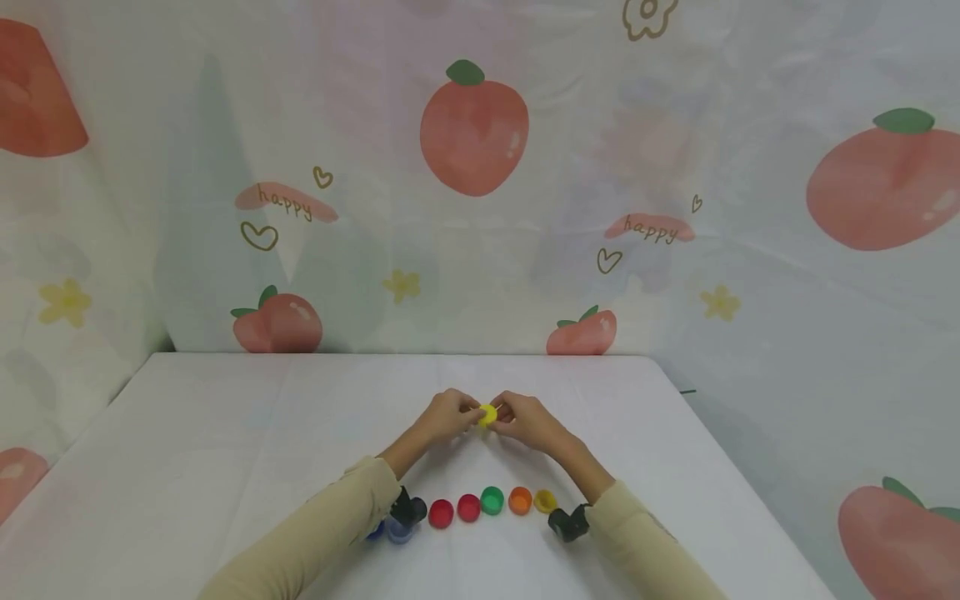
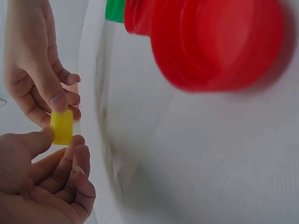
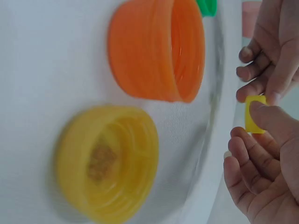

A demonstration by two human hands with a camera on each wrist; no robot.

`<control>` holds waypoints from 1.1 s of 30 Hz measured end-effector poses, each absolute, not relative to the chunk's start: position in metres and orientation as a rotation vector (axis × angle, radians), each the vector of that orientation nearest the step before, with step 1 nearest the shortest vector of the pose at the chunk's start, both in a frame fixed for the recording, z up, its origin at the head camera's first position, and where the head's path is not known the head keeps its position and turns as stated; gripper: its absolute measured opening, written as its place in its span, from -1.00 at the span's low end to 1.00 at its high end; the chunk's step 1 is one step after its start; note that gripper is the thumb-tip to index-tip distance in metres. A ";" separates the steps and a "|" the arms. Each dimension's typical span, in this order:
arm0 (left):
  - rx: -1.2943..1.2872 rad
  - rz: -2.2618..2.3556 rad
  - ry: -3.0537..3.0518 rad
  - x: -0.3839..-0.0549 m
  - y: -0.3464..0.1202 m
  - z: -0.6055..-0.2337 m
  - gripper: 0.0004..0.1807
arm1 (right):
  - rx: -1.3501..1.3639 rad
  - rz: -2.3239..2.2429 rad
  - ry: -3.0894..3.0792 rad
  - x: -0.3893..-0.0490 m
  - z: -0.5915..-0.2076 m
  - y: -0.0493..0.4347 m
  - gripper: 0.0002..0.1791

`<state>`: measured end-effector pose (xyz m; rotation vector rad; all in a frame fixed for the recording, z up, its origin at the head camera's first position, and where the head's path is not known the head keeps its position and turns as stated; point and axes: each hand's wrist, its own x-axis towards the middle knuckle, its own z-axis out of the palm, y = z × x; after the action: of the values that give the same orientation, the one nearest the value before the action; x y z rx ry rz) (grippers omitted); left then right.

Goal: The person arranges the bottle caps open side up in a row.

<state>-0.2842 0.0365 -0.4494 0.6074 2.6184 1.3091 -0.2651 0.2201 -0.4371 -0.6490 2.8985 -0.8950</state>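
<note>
A small bright yellow cap (image 1: 488,415) is held up over the far middle of the table, its round face toward the head camera. My left hand (image 1: 452,414) pinches its left edge between thumb and fingers. From the other side, my right hand (image 1: 528,422) pinches the right edge. The left wrist view shows the yellow cap (image 2: 62,127) side-on, between the two thumbs. In the right wrist view the right thumb lies across the cap (image 3: 254,119), covering part of it.
Nearer the body stands a row of caps: a light blue cap (image 1: 400,532), two red caps (image 1: 441,514), a green cap (image 1: 492,500), an orange cap (image 1: 520,500) and a darker yellow cap (image 1: 545,501). The left forearm partly hides a dark blue cap (image 1: 376,532). White cloth covers the table (image 1: 247,433).
</note>
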 end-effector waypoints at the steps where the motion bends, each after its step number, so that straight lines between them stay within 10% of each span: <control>1: 0.605 1.322 2.604 -0.283 0.037 -0.449 -0.69 | -0.650 -0.906 2.899 -0.263 -0.437 0.221 -0.73; 33: 0.829 1.512 2.420 -0.245 0.061 -0.441 -0.70 | -0.651 -1.244 2.862 -0.212 -0.429 0.261 -0.76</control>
<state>-0.2454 0.0613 -0.4408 0.8285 2.4202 1.5120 -0.2122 0.2612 -0.4293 -0.6511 2.8618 -1.2438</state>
